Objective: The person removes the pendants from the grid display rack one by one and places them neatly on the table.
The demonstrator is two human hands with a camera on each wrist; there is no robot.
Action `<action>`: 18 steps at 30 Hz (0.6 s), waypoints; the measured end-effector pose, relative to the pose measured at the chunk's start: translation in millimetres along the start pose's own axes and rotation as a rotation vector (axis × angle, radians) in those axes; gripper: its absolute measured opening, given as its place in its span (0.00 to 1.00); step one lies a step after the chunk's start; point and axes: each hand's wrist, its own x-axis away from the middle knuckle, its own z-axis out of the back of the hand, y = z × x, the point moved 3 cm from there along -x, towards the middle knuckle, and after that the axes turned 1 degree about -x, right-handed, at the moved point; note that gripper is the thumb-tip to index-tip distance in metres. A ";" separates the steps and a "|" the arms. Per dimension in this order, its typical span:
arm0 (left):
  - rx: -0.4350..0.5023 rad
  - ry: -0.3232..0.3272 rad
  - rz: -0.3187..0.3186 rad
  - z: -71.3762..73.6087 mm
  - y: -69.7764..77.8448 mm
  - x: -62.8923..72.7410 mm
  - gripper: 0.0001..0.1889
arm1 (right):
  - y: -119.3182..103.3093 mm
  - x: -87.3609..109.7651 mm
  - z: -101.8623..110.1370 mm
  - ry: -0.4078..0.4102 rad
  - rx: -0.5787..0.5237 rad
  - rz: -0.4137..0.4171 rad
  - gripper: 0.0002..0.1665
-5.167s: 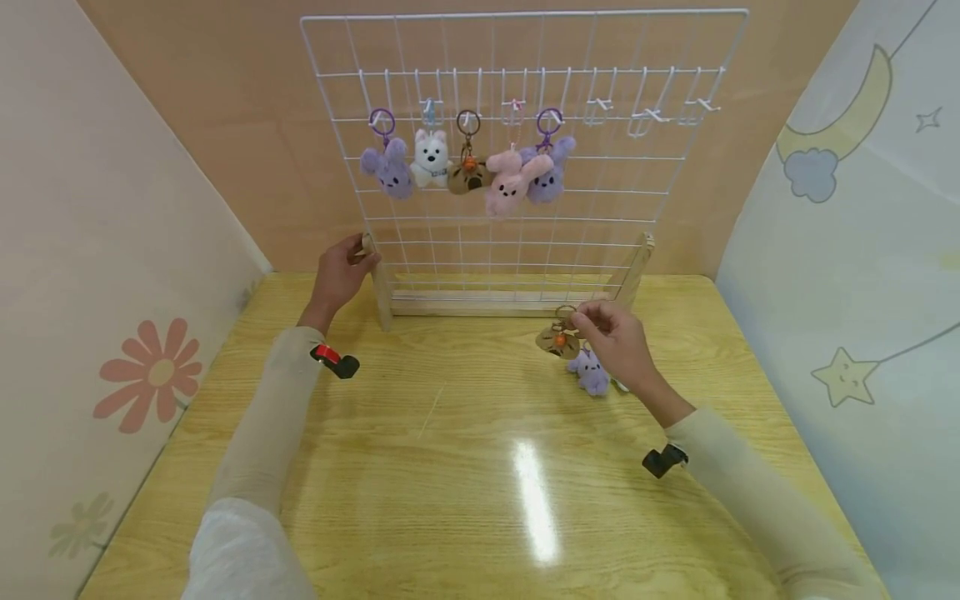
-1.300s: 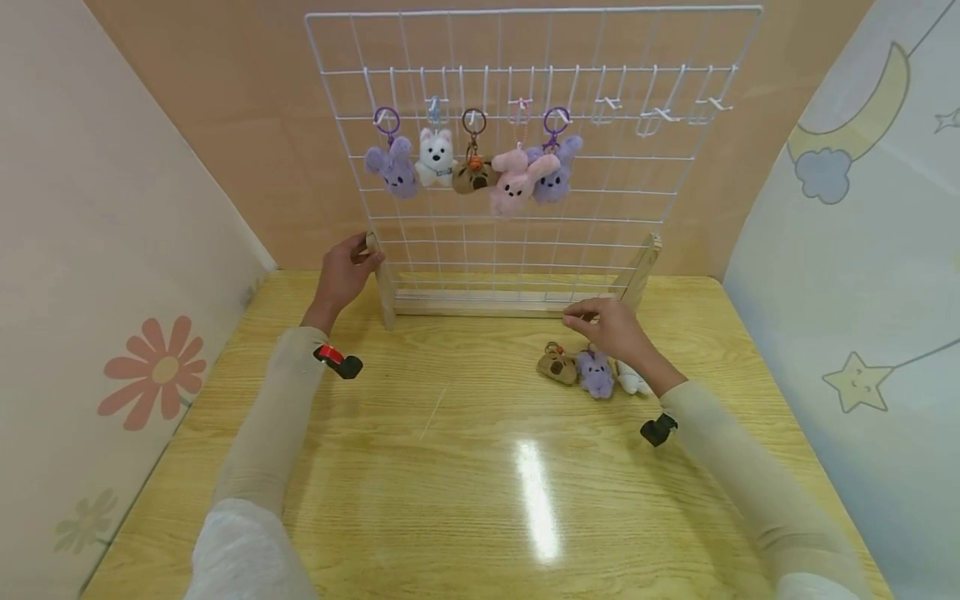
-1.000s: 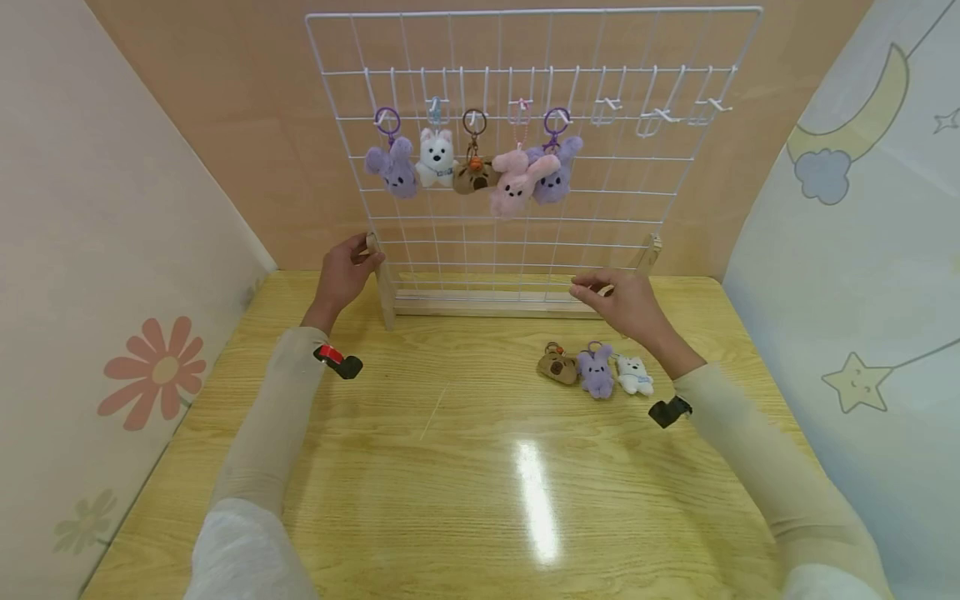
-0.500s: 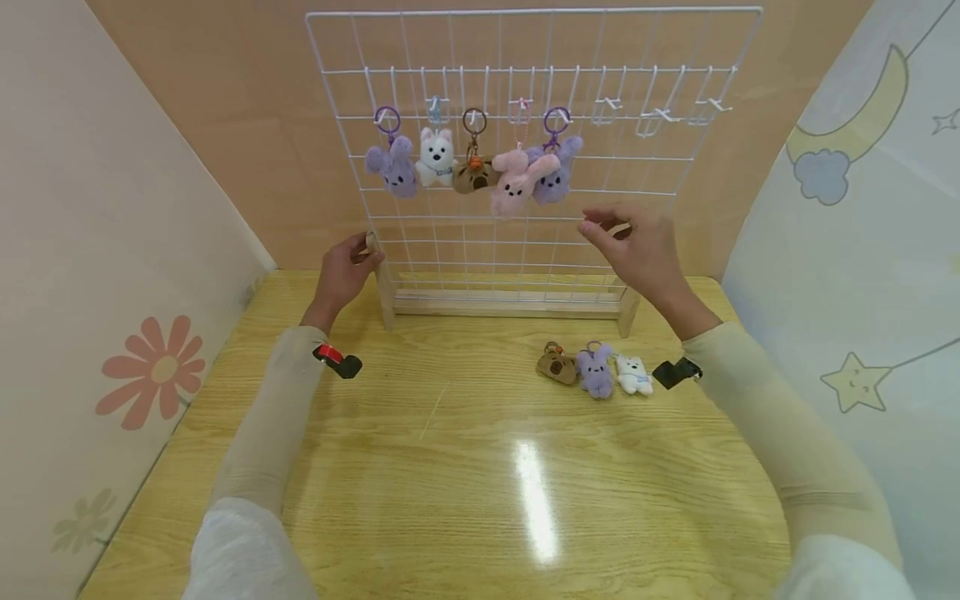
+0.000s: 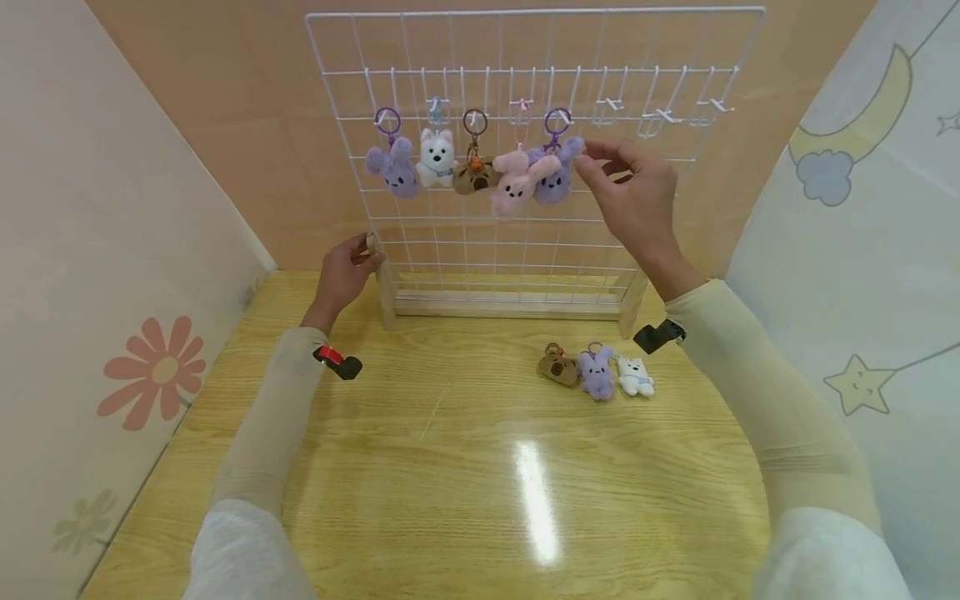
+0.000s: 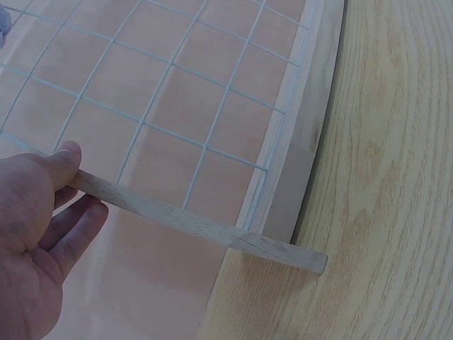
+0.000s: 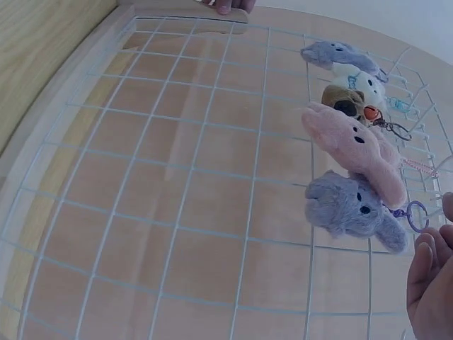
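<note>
My left hand (image 5: 347, 268) grips the wooden upright (image 6: 212, 228) of a white wire grid rack (image 5: 480, 242), thumb on one side and fingers on the other. My right hand (image 5: 633, 187) is raised in front of the rack, its fingers loosely bent and holding nothing. Its fingertips are right beside the ear of a purple bunny keychain (image 5: 553, 179), which hangs by a purple ring (image 7: 417, 216). A pink bunny keychain (image 5: 513, 190) hangs partly in front of that bunny. Farther left hang a brown animal keychain (image 5: 472, 177), a white dog keychain (image 5: 437, 158) and another purple bunny keychain (image 5: 395, 171).
Bare white hooks (image 5: 660, 117) project at the rack's upper right. On the wooden table (image 5: 420, 483), below the rack's right side, a brown keychain (image 5: 558, 368), a purple bunny keychain (image 5: 597, 375) and a white dog keychain (image 5: 635, 377) lie in a row. Patterned walls (image 5: 847, 275) stand at both sides.
The brown keychain that my right hand held now lies on the table beside the purple one. My right hand has risen to the hanging purple bunny; my left hand stays on the upright.
</note>
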 end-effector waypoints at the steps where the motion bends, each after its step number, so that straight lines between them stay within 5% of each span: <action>1: 0.002 0.002 0.000 -0.1 -0.1 -0.2 0.30 | -0.4 -3.2 -1.7 0.008 -0.006 -0.004 0.17; 18: 0.000 -0.003 0.003 0.2 -1.1 -1.1 0.30 | -2.3 -27.3 -20.0 0.045 0.036 0.008 0.19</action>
